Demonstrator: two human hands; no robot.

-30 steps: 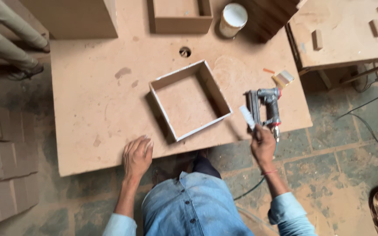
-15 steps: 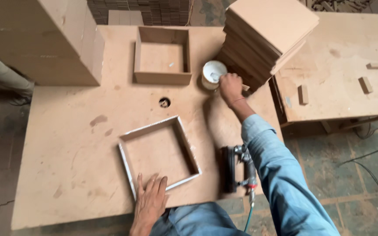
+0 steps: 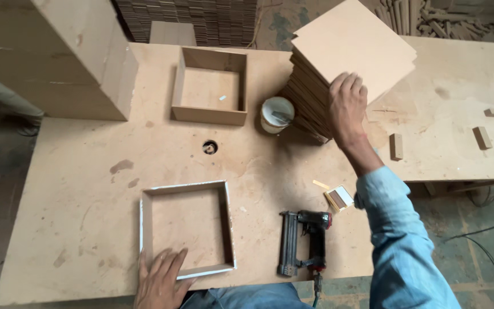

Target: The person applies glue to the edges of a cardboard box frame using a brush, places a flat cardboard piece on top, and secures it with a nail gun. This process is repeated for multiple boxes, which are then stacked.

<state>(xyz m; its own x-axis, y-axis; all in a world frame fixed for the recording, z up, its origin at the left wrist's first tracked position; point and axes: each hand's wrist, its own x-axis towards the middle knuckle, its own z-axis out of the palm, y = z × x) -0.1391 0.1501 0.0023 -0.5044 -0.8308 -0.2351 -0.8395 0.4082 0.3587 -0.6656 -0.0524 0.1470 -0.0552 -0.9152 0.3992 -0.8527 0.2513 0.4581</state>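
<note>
Tilted top board (image 3: pixel 354 43) on stack, open square frame (image 3: pixel 185 229) flat

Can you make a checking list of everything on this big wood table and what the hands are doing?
Surface: brown board table with a round hole and stains.
Job's things: open square frame with white edges; stack of square boards.
Clutter: finished box, white pot, nail gun, small wood blocks.
Hands: left hand flat on the frame's near edge; right hand on the board stack.
Cables: black cable on the floor.
Surroundings: big board boxes, second bench.
</note>
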